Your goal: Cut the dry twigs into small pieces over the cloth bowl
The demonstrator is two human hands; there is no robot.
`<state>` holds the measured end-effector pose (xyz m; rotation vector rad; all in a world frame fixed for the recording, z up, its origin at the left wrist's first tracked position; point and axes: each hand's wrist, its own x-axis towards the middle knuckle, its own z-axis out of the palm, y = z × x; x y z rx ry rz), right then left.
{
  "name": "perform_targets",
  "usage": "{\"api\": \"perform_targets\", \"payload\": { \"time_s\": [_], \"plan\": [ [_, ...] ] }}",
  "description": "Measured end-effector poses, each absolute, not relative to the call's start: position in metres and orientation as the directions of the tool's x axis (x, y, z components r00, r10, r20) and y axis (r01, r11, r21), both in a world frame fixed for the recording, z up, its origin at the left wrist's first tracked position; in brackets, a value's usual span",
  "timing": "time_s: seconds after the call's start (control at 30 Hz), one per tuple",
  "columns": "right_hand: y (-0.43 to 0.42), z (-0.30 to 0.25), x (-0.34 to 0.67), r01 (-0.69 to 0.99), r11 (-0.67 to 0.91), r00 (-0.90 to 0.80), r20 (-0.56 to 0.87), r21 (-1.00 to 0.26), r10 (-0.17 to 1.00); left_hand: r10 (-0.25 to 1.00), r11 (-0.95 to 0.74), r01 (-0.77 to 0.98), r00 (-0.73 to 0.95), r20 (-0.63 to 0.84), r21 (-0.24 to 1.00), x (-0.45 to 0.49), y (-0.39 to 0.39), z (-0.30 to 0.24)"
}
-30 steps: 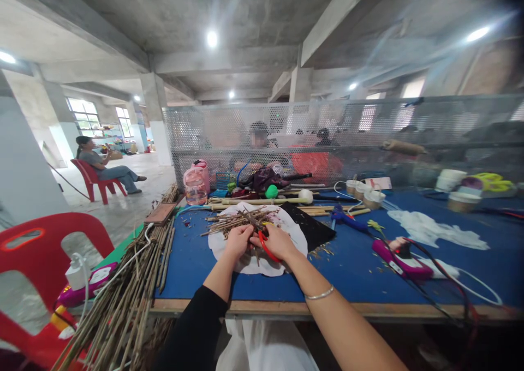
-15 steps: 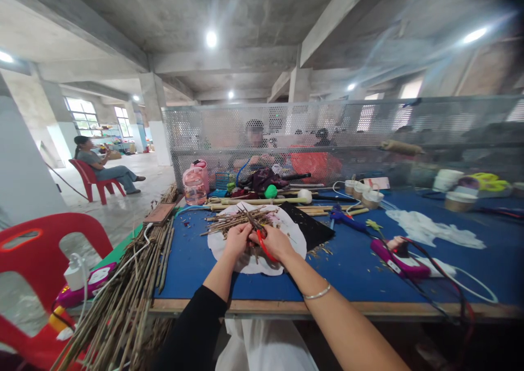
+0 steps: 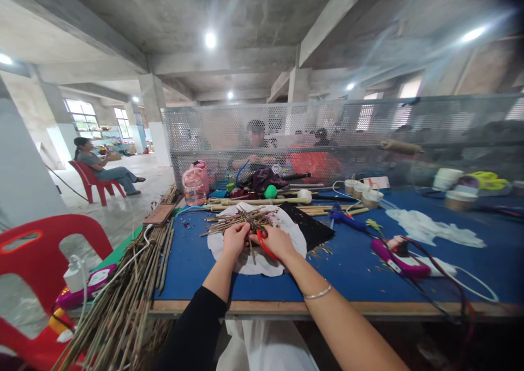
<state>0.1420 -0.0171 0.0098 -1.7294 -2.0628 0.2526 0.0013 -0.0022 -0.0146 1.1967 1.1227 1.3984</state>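
Observation:
My right hand (image 3: 280,241) is closed around red-handled scissors (image 3: 267,246), whose blades point up and away over the pile. Close beside it, my left hand (image 3: 235,240) pinches a thin brown twig (image 3: 252,252) that slants down toward me between the hands. Under both hands spreads a roundish white sheet (image 3: 295,243). Cut twigs (image 3: 223,223) lie heaped on its far half. The fingertips partly cover the spot where blades and twig meet, so I cannot tell whether they touch.
Long dry stalks (image 3: 123,294) lean along the table's left side near a red chair (image 3: 82,234). A black sheet (image 3: 315,232), paper cups (image 3: 372,198) and a purple power strip (image 3: 399,262) with cables sit rightward. A perforated metal screen (image 3: 196,133) stands behind; a person (image 3: 98,163) sits far left.
The twig between my hands now shows more clearly, slanting down toward me. The scissors' blades have shifted slightly. Both hands stay in nearly the same place.

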Motion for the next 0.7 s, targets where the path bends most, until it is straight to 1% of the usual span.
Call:
{"api": "perform_targets", "payload": {
  "time_s": [0.07,0.27,0.43,0.57,0.7],
  "plan": [
    [-0.0170,0.0082,0.1423,0.899,0.200,-0.125,0.209,-0.390,0.970,0.989,-0.133,-0.084,-0.082,0.126,0.988,0.0006,-0.0025,-0.0140],
    [-0.0163,0.0033,0.1416,0.882,0.252,-0.156,0.258,-0.398,0.953,0.986,-0.152,-0.066,-0.078,0.146,0.986,0.0012,-0.0050,-0.0113],
    [-0.0185,0.0075,0.1395,0.876,0.204,-0.128,0.196,-0.438,0.972,0.991,-0.109,-0.073,-0.084,0.103,0.991,0.0017,-0.0060,-0.0106],
    [-0.0196,0.0119,0.1398,0.854,0.175,-0.100,0.174,-0.490,0.980,0.999,-0.033,-0.123,-0.009,0.032,0.992,0.0030,-0.0058,-0.0133],
    [-0.0179,0.0110,0.1416,0.840,0.182,-0.118,0.156,-0.511,0.981,1.000,-0.021,-0.075,0.003,0.021,0.997,0.0030,-0.0067,-0.0137]
  ]
}}
